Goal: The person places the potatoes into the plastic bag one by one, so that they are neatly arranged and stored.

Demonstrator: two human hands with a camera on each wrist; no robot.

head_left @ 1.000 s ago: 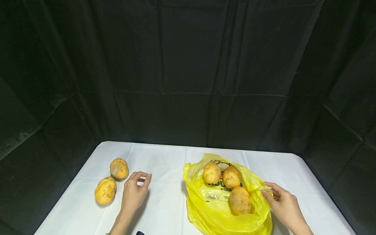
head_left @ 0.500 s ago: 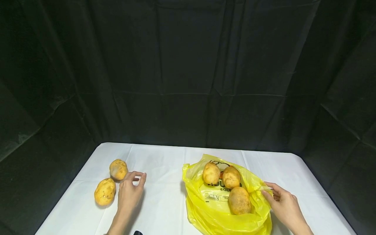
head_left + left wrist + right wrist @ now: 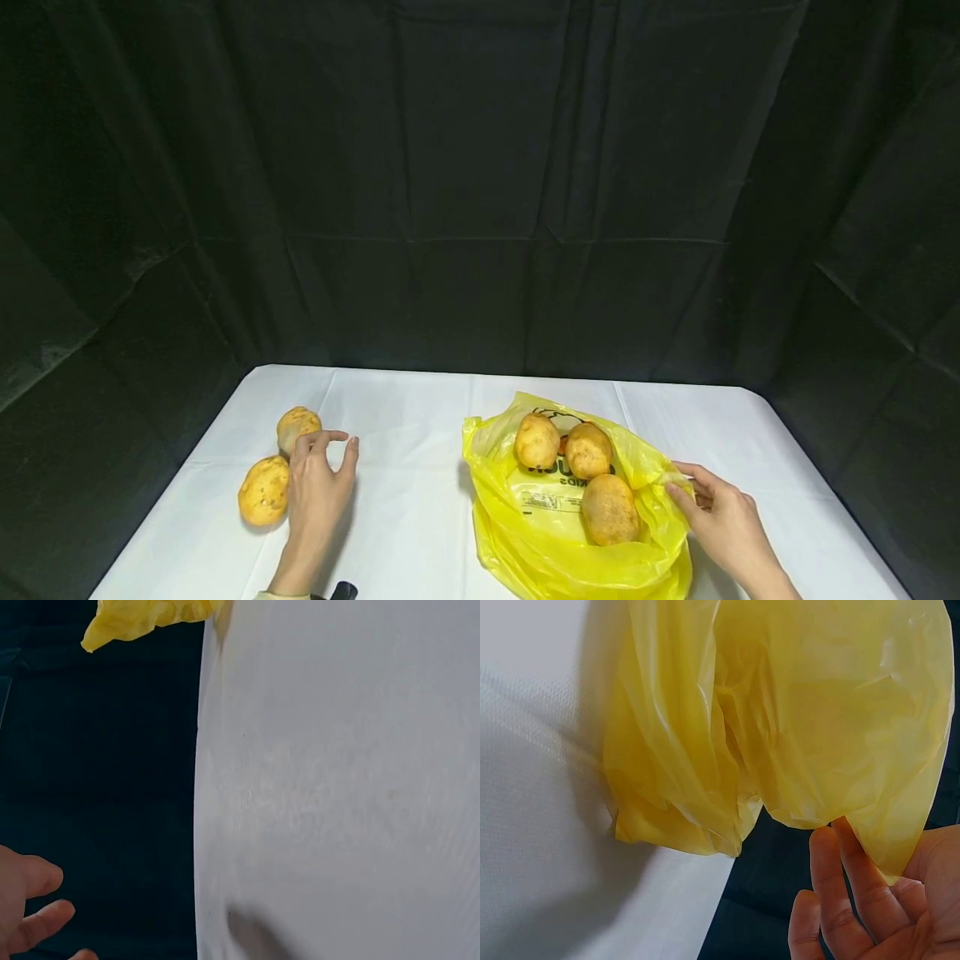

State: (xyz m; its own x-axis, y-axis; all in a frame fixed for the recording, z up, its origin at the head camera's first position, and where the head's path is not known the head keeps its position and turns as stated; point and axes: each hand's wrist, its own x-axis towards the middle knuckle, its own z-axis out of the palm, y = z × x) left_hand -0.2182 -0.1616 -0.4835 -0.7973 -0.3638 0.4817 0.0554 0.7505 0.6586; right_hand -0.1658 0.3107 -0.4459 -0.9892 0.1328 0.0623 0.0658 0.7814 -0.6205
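Note:
A yellow plastic bag [image 3: 525, 533] lies with its mouth spread, and three potatoes rest inside: one at the left [image 3: 537, 442], one beside it [image 3: 588, 451], and a larger one [image 3: 610, 510] nearer me. My right hand [image 3: 723, 521] pinches the bag's right rim between thumb and fingers; the right wrist view shows the bag [image 3: 817, 712] hanging from them. On the left, my left hand [image 3: 318, 492] hovers with bent, parted fingers and holds nothing. It partly covers the far potato [image 3: 297, 429] and is close to the nearer potato [image 3: 264, 492]. Whether it touches either cannot be told.
White cloth covers the table [image 3: 405, 500], and black curtain [image 3: 480, 208] surrounds its back and sides. A small black object [image 3: 345, 591] shows at the bottom edge by the left wrist.
My left hand has shifted left toward the two loose potatoes and now overlaps the far one in the head view. The right hand and bag have stayed nearly still.

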